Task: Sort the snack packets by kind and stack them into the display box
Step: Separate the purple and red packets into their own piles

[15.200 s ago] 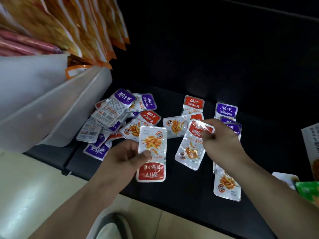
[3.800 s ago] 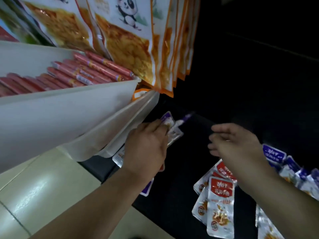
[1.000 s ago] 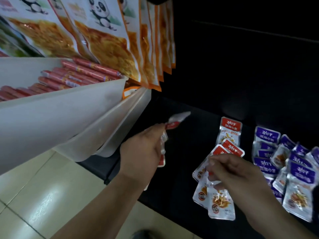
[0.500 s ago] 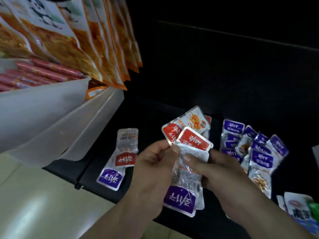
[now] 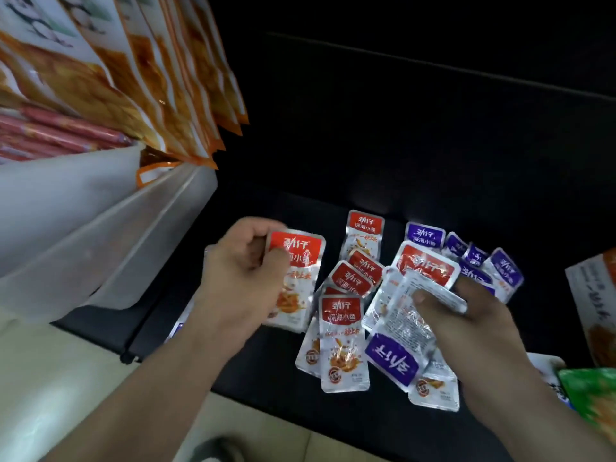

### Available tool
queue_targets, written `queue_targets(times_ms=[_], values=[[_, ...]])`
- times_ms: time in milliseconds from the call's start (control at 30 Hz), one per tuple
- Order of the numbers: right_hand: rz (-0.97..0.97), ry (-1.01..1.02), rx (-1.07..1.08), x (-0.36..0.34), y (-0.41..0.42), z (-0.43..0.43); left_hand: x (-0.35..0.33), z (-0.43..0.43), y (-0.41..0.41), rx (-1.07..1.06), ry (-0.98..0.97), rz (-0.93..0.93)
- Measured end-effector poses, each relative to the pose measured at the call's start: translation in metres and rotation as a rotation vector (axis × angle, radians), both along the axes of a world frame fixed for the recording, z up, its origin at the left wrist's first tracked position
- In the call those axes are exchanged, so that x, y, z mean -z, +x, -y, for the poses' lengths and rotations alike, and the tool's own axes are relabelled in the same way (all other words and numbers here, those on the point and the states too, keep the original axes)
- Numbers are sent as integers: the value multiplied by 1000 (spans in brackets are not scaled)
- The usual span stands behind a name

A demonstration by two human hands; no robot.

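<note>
Pinching with the thumb over curled fingers, our left hand (image 5: pixel 246 271) grips one red-topped packet (image 5: pixel 298 278) by its upper left corner, upright and face towards us. At three o'clock from it, our right hand (image 5: pixel 466 318) clasps a fan of packets (image 5: pixel 400 315) with the thumb pressed on top. A red-topped one sits at the back, pale printed backs are in the middle, and a purple-topped packet (image 5: pixel 391 360) at the front is turned upside down, pointing towards six o'clock.

Between our hands the red heap (image 5: pixel 341 328) lies on the black shelf (image 5: pixel 266 371). Its packets are face up and overlapping, and a lone red packet (image 5: pixel 364 235) lies at the heap's twelve o'clock. At one o'clock of the right hand is the purple heap (image 5: pixel 503 271), overlapping and partly hidden behind the fan.

Further out, at nine o'clock of the left hand, the white bins (image 5: pixel 100 235) slope down to the shelf. Above them, at eleven o'clock, hang orange bags (image 5: pixel 173 95), with red sausages (image 5: pixel 56 135) in the upper bin. At three o'clock of the right hand a printed carton (image 5: pixel 596 305) is cut off by the edge, and a green pack (image 5: pixel 593 398) lies at its six o'clock. Pale tiled floor (image 5: pixel 60 395) shows at seven o'clock.
</note>
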State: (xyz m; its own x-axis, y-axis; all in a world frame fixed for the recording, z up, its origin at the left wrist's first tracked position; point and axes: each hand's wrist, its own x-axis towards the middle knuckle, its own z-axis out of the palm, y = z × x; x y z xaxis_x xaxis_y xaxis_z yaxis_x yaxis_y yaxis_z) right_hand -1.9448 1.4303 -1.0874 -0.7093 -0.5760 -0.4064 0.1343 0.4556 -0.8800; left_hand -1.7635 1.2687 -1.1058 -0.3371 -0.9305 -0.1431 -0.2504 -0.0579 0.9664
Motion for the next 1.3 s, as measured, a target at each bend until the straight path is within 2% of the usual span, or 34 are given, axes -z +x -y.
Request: queue_targets(times_ms=[167,300,333,400,467,500,533,600,633,667,833,1033,1167,1300], values=[[61,6,-67,5,1,0,31,12,-32,296,-62,283],[181,-14,-19,10,-1,-1,64,26,-48,315,-45,330],[193,-19,-10,11,-2,-2,67,26,-48,307,-80,382],[197,-30,-10,10,-4,-2,64,21,-43,262,-282,499],[198,-50,-10,9,-4,-2,50,2,-33,221,-442,485],[208,-66,-14,9,-3,-2,40,-12,-28,242,-400,413],[226,-85,-24,9,-1,-1,27,-27,-26,292,-251,326],[256,-119,-47,8,4,1,12,-54,-26,380,175,107],[262,-130,-51,7,7,2,11,-62,-26,361,309,24],[259,-138,-49,7,10,4,12,-64,-25,330,357,-6],[133,-54,58,18,2,5,15,-38,-11,183,362,-15],[234,-86,-51,17,7,10,17,-43,-17,337,402,11],[103,-28,27,19,6,10,19,-37,-13,178,403,11],[55,-41,13,16,8,7,22,-16,-2,106,288,71]])
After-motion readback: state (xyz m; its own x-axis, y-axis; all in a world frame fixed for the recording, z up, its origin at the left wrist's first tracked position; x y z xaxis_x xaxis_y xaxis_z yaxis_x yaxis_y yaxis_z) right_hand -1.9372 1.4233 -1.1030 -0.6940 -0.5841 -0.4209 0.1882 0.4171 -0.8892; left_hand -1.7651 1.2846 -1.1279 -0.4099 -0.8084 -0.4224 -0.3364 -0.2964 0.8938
